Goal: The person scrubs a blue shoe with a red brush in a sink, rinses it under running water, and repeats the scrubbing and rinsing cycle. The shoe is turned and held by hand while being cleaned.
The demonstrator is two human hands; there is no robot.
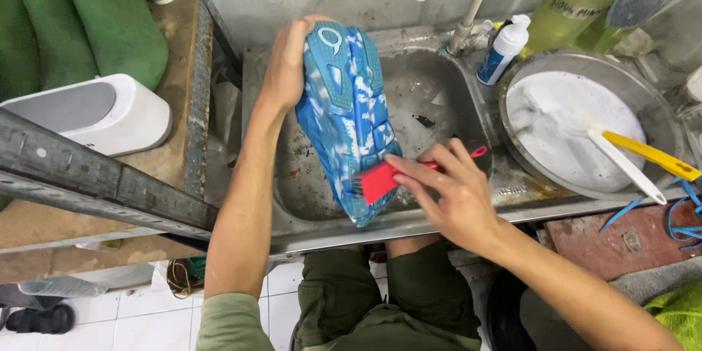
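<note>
My left hand (284, 66) grips the upper end of a blue and white patterned shoe (347, 117), holding it sole-up over a steel sink (439, 95). My right hand (442, 190) holds a red brush (380, 181) by its handle. The brush head presses against the lower part of the shoe's sole. The shoe's upper side is hidden from me.
A round metal basin (512, 77) of white suds with a white brush (621, 164) and a yellow brush (654, 157) sits right of the sink. A white and blue bottle (503, 47) stands by the tap (468, 22). A wooden shelf (183, 80) with green pads and a white box lies left.
</note>
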